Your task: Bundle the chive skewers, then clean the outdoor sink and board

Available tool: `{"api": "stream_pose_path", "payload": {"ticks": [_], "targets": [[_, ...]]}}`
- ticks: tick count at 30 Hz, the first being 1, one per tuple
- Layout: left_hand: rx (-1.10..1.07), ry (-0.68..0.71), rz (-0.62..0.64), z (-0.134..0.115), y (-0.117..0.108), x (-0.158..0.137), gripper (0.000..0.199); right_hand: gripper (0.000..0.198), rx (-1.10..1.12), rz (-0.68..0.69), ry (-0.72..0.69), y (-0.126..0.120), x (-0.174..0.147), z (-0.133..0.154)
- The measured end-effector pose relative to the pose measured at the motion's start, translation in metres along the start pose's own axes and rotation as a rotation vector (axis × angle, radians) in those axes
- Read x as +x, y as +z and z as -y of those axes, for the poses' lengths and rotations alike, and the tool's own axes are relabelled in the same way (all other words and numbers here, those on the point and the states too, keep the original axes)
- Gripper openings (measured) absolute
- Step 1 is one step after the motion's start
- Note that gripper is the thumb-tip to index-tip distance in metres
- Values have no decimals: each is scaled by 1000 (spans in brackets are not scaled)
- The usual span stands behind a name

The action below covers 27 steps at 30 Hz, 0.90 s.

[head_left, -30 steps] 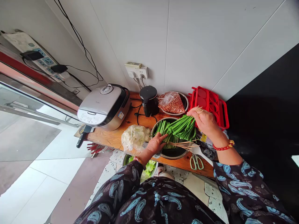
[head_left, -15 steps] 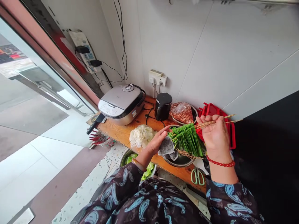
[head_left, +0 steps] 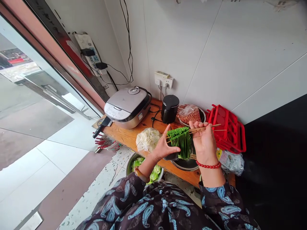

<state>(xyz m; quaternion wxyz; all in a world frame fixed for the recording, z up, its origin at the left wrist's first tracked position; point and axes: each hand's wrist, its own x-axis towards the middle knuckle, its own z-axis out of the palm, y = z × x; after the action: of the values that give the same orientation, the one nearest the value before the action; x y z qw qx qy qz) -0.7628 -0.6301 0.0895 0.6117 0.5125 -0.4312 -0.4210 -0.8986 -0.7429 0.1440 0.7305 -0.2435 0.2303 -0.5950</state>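
My right hand (head_left: 204, 143) grips thin wooden skewers (head_left: 206, 127) strung with a flat row of green chives (head_left: 180, 140), held up over a metal bowl (head_left: 187, 164). My left hand (head_left: 165, 145) holds a dark grey cloth against the left edge of the chives, thumb at their lower side. A red bead bracelet (head_left: 208, 166) circles my right wrist. More loose skewers lie across the bowl under the chives.
On the wooden bench (head_left: 124, 135) stand a rice cooker (head_left: 128, 107), a black kettle (head_left: 169, 108), a bowl of bagged peanuts (head_left: 189, 114), a red tray (head_left: 227, 129) and a bag of pale vegetables (head_left: 147, 139). A bowl of lettuce (head_left: 145, 166) sits below.
My right hand has brought the skewered chives nearer and lower. My left hand came up from the bowl with the cloth and now presses on the chives. The view turned left.
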Motion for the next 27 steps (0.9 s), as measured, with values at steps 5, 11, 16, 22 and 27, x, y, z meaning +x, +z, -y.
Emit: {"api": "stream_pose_path", "payload": {"ticks": [5, 11, 16, 22, 27], "targets": [[-70, -201, -39, -2, -7, -5, 80, 29, -47, -15, 56, -8, -13, -1], [-157, -528, 69, 3, -35, -35, 58, 26, -145, 36, 441, -80, -59, 1], [-101, -711, 166, 8, -56, -58, 53, 58, -213, -69, 532, -171, -92, 20], [-11, -802, 253, 7, -53, -43, 53, 45, -986, 155, 166, -190, -93, 49], [19, -790, 325, 15, -24, -28, 54, 46, -1373, 621, 120, -152, -104, 12]]}}
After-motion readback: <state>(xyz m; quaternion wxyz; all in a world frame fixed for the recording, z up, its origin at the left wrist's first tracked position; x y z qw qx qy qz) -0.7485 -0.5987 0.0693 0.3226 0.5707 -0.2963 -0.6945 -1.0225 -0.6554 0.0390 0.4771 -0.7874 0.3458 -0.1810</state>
